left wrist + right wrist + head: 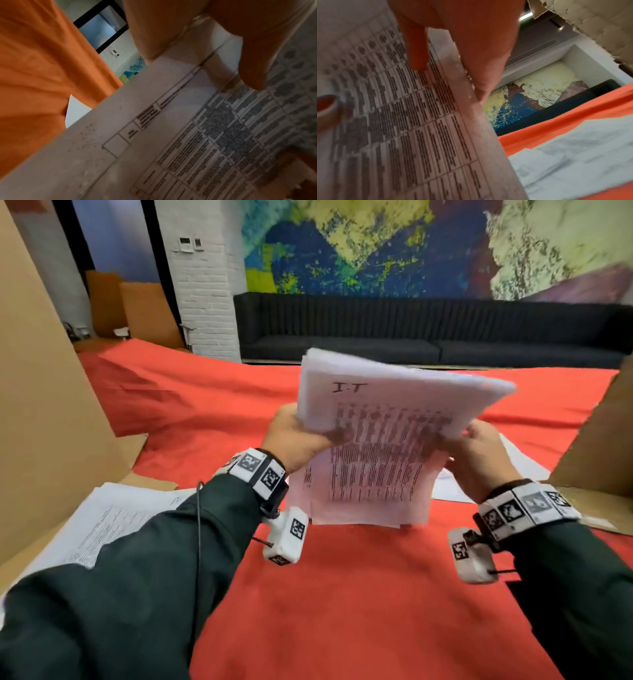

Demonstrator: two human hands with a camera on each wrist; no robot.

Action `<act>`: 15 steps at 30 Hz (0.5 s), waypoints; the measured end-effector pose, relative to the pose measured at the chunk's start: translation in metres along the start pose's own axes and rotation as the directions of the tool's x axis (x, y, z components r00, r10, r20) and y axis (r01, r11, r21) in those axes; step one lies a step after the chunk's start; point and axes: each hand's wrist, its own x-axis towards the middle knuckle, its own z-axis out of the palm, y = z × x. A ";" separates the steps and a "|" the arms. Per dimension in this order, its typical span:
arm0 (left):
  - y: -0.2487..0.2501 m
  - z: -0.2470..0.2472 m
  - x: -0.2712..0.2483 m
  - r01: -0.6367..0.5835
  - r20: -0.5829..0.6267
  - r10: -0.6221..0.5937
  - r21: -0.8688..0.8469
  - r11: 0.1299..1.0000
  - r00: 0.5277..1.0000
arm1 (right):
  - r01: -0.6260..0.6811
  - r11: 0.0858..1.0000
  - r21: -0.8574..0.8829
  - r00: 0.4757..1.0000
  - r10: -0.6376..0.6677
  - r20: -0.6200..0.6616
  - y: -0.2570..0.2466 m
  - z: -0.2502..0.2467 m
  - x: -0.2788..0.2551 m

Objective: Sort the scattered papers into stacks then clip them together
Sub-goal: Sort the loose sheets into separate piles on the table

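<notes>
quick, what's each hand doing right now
Left hand: grips the left edge of the paper stack, held upright.
Right hand: grips the same stack's right edge.

A red cloth (342, 594) covers the table across the lower frame. A long black sofa (428, 333) runs along the far wall at upper right, beneath a multicoloured painted mural (411, 244). A white brick pillar (205, 275) stands upper centre-left. Cardboard panels (41, 371) flank both edges.
</notes>
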 end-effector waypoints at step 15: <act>0.017 0.014 -0.020 -0.075 -0.281 0.051 -0.076 0.994 0.958 | 0.173 0.985 0.005 0.975 -0.170 -0.146 -0.032 0.042 -0.017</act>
